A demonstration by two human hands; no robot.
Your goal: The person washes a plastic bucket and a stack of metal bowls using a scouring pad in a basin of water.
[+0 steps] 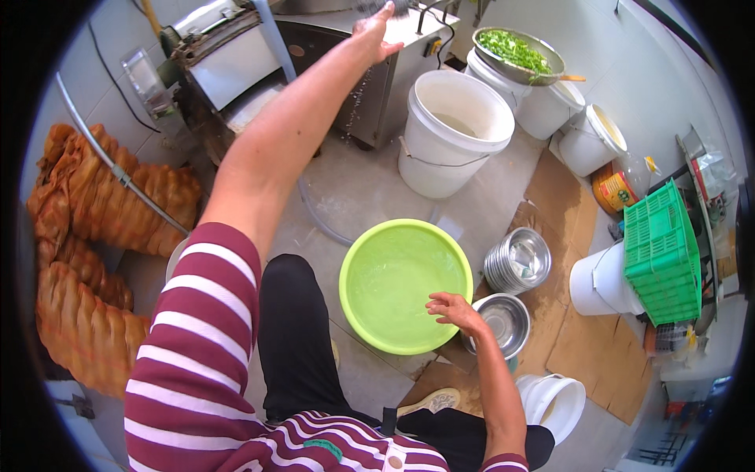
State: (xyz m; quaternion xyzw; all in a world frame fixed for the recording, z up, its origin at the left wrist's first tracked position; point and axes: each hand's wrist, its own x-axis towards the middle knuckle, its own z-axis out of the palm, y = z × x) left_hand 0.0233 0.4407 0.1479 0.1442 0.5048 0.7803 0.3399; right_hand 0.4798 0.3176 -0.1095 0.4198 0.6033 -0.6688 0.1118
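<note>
My left hand point(373, 38) is stretched far forward at the top, fingers at a dark grey scouring pad point(383, 7) by the metal appliance; whether it grips the pad is unclear. Water drops fall below that hand. My right hand point(451, 310), fingers apart and holding nothing, hovers over the right rim of a lime-green plastic basin point(407, 286) with clear water in it. A stainless steel bowl point(501, 324) lies partly beneath my right wrist, and a stack of steel bowls point(518, 259) stands just beyond it.
A large white bucket point(454, 135) stands beyond the basin. Further right are a pan of chopped greens point(519, 56) on buckets, an oil bottle point(616, 183) and a green plastic crate point(663, 253). Flattened cardboard point(596, 354) covers floor at right. Racks of ribs point(88, 307) hang at left.
</note>
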